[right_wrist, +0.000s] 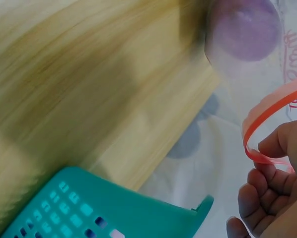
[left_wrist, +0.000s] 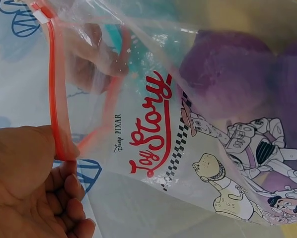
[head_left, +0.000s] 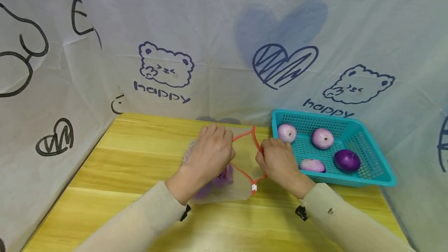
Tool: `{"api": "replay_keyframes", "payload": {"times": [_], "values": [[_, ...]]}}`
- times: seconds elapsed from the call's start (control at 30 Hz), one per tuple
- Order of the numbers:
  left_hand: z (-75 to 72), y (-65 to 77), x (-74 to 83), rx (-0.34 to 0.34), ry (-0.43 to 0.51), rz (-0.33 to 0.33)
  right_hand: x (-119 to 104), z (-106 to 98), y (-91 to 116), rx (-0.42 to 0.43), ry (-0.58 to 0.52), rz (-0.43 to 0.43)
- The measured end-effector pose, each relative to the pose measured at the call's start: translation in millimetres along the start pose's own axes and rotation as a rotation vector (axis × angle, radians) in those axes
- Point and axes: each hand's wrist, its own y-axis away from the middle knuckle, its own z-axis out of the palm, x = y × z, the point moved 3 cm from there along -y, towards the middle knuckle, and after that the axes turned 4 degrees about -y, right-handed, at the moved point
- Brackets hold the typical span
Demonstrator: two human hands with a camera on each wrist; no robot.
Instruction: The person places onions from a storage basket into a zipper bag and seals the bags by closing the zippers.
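Observation:
A clear zip bag (left_wrist: 153, 198) with an orange-red zip edge and Toy Story print holds purple onions (left_wrist: 228, 69), seen through its plastic. My left hand (head_left: 211, 147) pinches one side of the bag's mouth between thumb and fingers. Opposite it, my right hand (head_left: 280, 162) pinches the other side of the orange edge (right_wrist: 258, 124). Between the two hands the mouth gapes apart, with the white slider (head_left: 254, 187) at its near corner. In the head view my left hand and forearm cover part of the bag.
Right of the bag, a teal plastic basket (head_left: 376, 154) contains several onions, among them a dark purple onion (head_left: 347, 160) and a paler onion (head_left: 322, 138). The yellow wood-grain table (head_left: 105, 189) backs onto a white printed cloth (head_left: 224, 49).

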Motion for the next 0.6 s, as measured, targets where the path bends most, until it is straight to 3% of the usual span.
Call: {"api": "replay_keyframes", "payload": {"times": [0.13, 0.27, 0.43, 0.6], "values": [[0.2, -0.1, 0.1, 0.002, 0.005, -0.016, 2.8, -7.4, 2.3, -0.001, 0.043, -0.052], [-0.4, -0.3, -0.4, -0.013, 0.009, -0.025, 13.1, -21.6, 2.4, 0.021, 0.144, -0.162], [-1.1, 1.3, -2.0, -0.039, 0.022, -0.032, 39.2, -39.1, 0.6, 0.071, 0.28, -0.355], [-1.1, 2.6, -2.8, -0.045, 0.032, -0.045, 72.1, -50.6, 2.5, 0.01, 0.34, -0.45]]}}
